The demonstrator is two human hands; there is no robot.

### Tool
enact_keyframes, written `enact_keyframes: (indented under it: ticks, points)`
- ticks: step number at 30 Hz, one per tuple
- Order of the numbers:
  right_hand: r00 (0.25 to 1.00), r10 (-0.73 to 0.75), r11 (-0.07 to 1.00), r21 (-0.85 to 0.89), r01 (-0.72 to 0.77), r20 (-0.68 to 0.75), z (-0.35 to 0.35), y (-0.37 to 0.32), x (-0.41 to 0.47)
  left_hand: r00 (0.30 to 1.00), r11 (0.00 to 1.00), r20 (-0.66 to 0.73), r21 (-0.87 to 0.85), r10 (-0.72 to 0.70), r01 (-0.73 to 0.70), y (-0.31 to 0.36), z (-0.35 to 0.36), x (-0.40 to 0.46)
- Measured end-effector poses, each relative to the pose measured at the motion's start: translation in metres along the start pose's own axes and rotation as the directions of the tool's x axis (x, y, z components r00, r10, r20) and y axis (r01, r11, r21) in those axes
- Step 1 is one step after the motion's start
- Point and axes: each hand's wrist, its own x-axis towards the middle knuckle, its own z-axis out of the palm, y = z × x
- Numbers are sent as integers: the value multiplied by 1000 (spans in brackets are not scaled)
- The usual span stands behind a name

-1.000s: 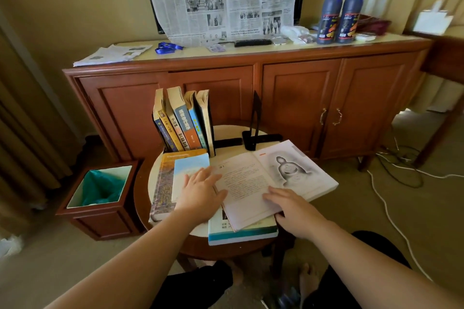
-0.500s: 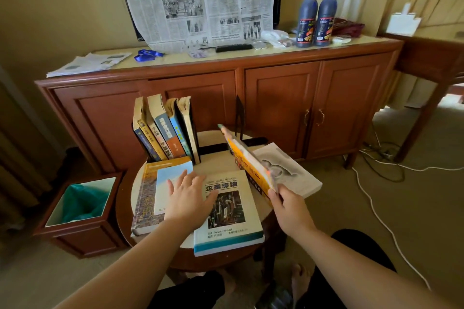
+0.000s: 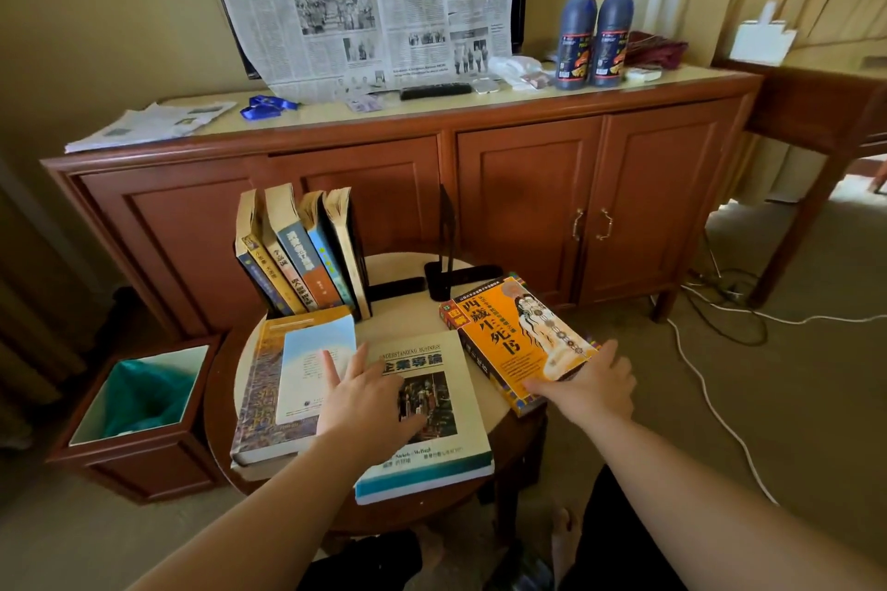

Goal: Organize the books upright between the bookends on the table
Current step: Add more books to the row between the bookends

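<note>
Several books [image 3: 297, 254] stand leaning at the back left of the small round table [image 3: 408, 317]. A black bookend [image 3: 449, 250] stands apart to their right, with a gap between. An orange book [image 3: 518, 336] lies closed at the table's right edge; my right hand [image 3: 593, 382] grips its near corner. My left hand [image 3: 369, 394] rests flat, fingers spread, on a white business textbook [image 3: 432, 418] lying in the middle. Left of it, a pale blue booklet [image 3: 312, 365] lies on a larger flat book [image 3: 261, 398].
A wooden sideboard [image 3: 480, 187] stands right behind the table, with two dark bottles [image 3: 595, 29], a newspaper [image 3: 365, 0] and a remote on top. A wooden waste bin [image 3: 139, 418] with a green liner sits on the floor at left. White cables [image 3: 710, 394] cross the carpet at right.
The open book has been closed by my right hand and now lies flat, orange cover up, at the table's right edge. My left hand slid from the booklet onto the white textbook.
</note>
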Motion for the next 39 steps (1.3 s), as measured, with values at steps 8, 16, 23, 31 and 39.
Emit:
enact_keyframes:
  ticks: [8, 16, 23, 31, 39]
  points:
    - [964, -126, 911, -357, 205, 232, -16, -21, 41, 999, 999, 2, 38, 33, -33, -3, 2, -5]
    - [943, -98, 946, -266, 187, 318, -16, -26, 76, 999, 998, 14, 32, 44, -44, -1, 1, -7]
    - [887, -49, 962, -218, 166, 460, -35, -39, 75, 998, 998, 19, 20, 53, -53, -2, 3, -7]
    - [859, 5, 997, 68, -46, 512, -34, -33, 57, 997, 998, 46, 15, 68, -68, -3, 1, -9]
    - [892, -288, 915, 374, 149, 347, -54, -43, 32, 997, 999, 68, -30, 47, -45, -2, -3, -7]
